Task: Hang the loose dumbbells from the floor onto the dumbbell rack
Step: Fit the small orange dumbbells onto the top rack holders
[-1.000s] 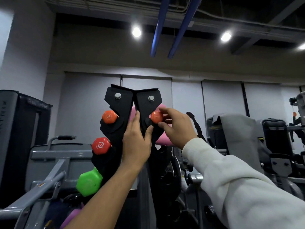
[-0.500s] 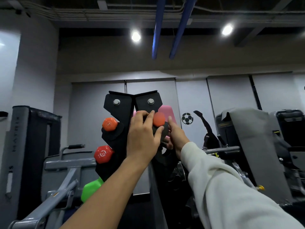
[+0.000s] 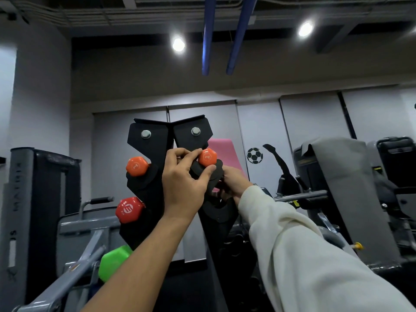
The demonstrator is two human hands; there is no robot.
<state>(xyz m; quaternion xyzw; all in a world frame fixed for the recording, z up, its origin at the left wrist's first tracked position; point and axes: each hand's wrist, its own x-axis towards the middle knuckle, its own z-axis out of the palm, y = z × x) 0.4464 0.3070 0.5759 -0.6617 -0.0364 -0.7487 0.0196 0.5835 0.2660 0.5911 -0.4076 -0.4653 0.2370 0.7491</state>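
Shifted lower behind the rack (image 3: 155,158) since half a second ago: right hand (image 3: 234,184), grip hidden, cannot tell. Left hand (image 3: 182,185) fingers (image 3: 191,154) curled on the rack, touching the orange dumbbell (image 3: 207,157) seated in the top right slot.

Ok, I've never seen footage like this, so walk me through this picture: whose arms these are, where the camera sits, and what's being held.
The camera sits on a person's head, so both arms are their own. In front stands a black dumbbell rack in a gym. The left hand, bare-armed, curls its fingers round the rack's cradle beside an orange dumbbell seated at the top right. The right hand, in a white sleeve, reaches behind that cradle; what it grips is hidden. Another orange dumbbell, a red dumbbell and a green dumbbell hang down the left side.
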